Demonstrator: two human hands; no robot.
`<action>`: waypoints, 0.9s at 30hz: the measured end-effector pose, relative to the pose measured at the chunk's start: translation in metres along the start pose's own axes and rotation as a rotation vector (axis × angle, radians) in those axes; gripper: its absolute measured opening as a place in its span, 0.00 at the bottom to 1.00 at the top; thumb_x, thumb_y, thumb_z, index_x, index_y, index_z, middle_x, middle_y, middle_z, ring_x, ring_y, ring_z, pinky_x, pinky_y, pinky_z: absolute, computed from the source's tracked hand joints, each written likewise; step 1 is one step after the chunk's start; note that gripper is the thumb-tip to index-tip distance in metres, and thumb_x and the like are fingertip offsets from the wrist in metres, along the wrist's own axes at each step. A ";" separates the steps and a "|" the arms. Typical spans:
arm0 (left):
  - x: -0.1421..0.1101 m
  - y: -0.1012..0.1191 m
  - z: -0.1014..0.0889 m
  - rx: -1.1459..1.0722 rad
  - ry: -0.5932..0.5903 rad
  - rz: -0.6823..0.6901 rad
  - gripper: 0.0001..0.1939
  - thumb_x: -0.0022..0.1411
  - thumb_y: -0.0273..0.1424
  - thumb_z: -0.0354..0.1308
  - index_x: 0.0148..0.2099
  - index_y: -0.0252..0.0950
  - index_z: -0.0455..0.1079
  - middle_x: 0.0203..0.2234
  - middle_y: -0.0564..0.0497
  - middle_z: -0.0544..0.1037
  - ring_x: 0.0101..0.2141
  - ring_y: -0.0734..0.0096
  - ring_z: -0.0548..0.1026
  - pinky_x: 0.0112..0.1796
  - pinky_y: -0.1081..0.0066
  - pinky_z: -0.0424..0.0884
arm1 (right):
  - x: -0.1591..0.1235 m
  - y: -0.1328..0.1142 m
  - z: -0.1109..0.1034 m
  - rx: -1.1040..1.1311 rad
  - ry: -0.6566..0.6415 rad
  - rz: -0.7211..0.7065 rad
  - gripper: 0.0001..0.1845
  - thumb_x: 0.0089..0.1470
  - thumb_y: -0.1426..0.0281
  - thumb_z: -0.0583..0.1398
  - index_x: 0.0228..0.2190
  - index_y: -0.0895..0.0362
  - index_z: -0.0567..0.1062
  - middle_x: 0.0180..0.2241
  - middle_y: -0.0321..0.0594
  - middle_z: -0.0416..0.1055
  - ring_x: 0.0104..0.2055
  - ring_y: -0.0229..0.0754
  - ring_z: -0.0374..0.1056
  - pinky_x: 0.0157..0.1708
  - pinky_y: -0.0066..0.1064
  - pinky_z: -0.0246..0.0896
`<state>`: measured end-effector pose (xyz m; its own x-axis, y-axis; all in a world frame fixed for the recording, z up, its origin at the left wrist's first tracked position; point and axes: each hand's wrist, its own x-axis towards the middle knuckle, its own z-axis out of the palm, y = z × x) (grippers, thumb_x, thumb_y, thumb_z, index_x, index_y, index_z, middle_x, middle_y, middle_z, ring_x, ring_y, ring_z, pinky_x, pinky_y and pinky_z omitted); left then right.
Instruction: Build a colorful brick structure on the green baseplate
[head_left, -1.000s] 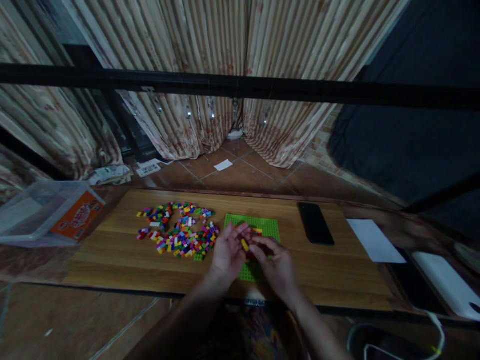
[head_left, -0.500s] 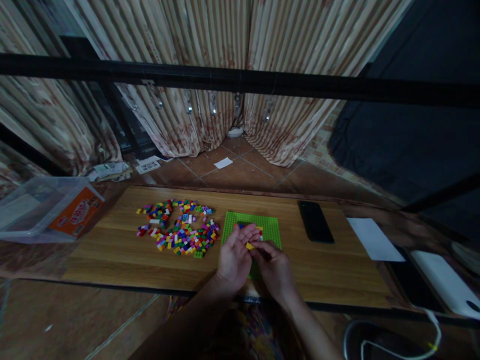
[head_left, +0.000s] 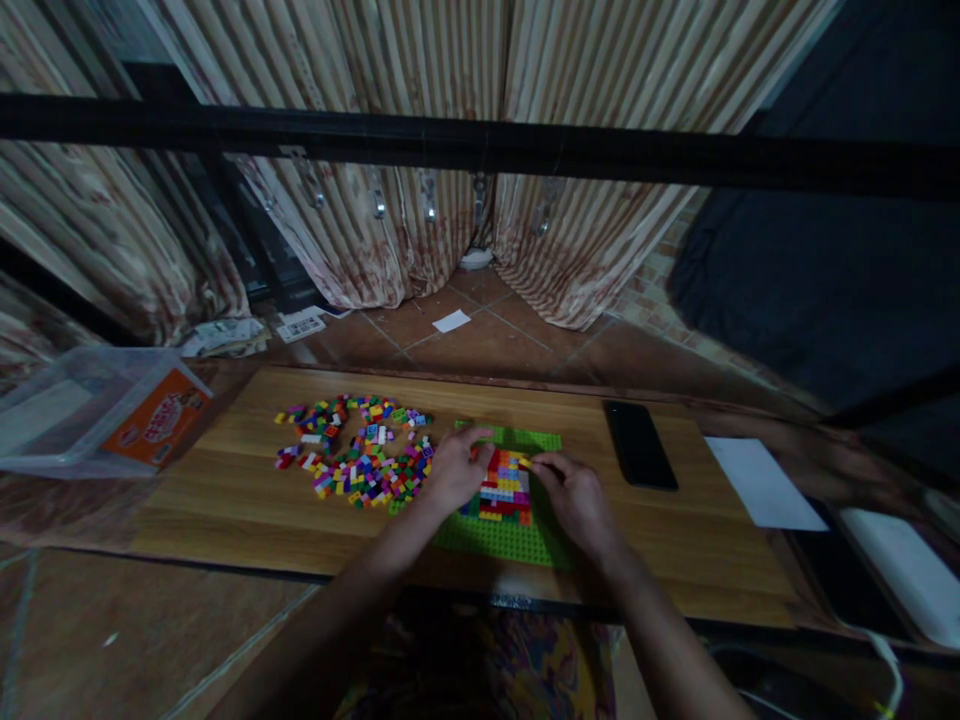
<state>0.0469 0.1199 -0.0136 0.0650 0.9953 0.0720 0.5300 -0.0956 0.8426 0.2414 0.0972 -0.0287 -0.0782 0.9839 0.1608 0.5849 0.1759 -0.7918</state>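
Observation:
My right hand (head_left: 576, 498) pinches a small yellow toy brick (head_left: 526, 462) at the upper right corner of a patch of coloured bricks (head_left: 504, 492). These bricks sit in rows of red, white, blue, yellow and orange on a green studded baseplate (head_left: 502, 545). My left hand (head_left: 456, 472) rests over the baseplate's left side, its fingers apart and reaching toward the top of the patch. Nothing shows in its grip, though its palm is hidden. Whether the yellow brick is pressed onto the plate, I cannot tell.
Loose mixed bricks (head_left: 367, 480) lie scattered left of the baseplate. A black phone (head_left: 639, 445) lies to the right, with a white paper (head_left: 765, 482) beyond it. At the far left stands a clear plastic box (head_left: 75, 455) with an orange label. The wooden table (head_left: 247, 500) carries the bricks.
My left hand has turned from palm up and moved left, uncovering the brick patch. My right hand has carried the yellow brick from the left palm up to the patch's upper right corner.

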 end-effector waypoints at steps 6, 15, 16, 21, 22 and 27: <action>0.022 0.002 0.006 0.124 -0.263 0.045 0.14 0.62 0.33 0.50 0.40 0.42 0.77 0.38 0.53 0.81 0.41 0.68 0.76 0.46 0.72 0.68 | 0.011 0.001 0.009 -0.099 -0.055 -0.103 0.12 0.58 0.66 0.53 0.30 0.53 0.75 0.32 0.39 0.71 0.36 0.42 0.68 0.39 0.33 0.62; 0.022 0.002 0.011 0.198 -0.302 0.101 0.14 0.60 0.34 0.50 0.39 0.41 0.78 0.34 0.52 0.82 0.37 0.68 0.77 0.41 0.72 0.68 | 0.006 0.007 0.022 -0.029 0.092 -0.068 0.10 0.56 0.64 0.55 0.29 0.54 0.73 0.32 0.39 0.68 0.36 0.42 0.66 0.40 0.34 0.61; 0.021 0.003 0.012 0.205 -0.300 0.089 0.14 0.59 0.34 0.51 0.39 0.41 0.78 0.34 0.52 0.82 0.37 0.68 0.77 0.41 0.72 0.68 | 0.006 0.009 0.024 -0.005 0.106 -0.045 0.10 0.56 0.63 0.55 0.29 0.54 0.73 0.32 0.40 0.69 0.37 0.43 0.67 0.40 0.34 0.62; 0.023 0.008 0.014 0.236 -0.274 -0.007 0.11 0.56 0.34 0.54 0.37 0.42 0.78 0.32 0.54 0.82 0.36 0.68 0.76 0.41 0.72 0.68 | 0.010 0.018 0.031 0.203 0.150 0.145 0.17 0.50 0.60 0.60 0.38 0.56 0.75 0.39 0.44 0.73 0.40 0.45 0.69 0.42 0.37 0.63; 0.023 0.010 0.015 0.241 -0.269 -0.029 0.11 0.56 0.34 0.54 0.36 0.42 0.78 0.31 0.54 0.82 0.36 0.68 0.76 0.41 0.72 0.68 | 0.011 0.020 0.032 0.243 0.141 0.175 0.18 0.48 0.59 0.61 0.38 0.57 0.76 0.40 0.44 0.74 0.41 0.45 0.70 0.43 0.38 0.63; 0.025 0.014 0.020 0.257 -0.256 -0.095 0.11 0.54 0.30 0.55 0.34 0.41 0.79 0.28 0.54 0.81 0.35 0.68 0.76 0.41 0.72 0.68 | 0.017 0.024 0.031 0.346 0.092 0.246 0.15 0.43 0.58 0.64 0.30 0.55 0.80 0.34 0.42 0.77 0.36 0.45 0.71 0.40 0.37 0.64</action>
<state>0.0727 0.1436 -0.0105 0.1975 0.9666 -0.1634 0.7366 -0.0364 0.6753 0.2289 0.1190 -0.0638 0.1116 0.9936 -0.0182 0.2706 -0.0480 -0.9615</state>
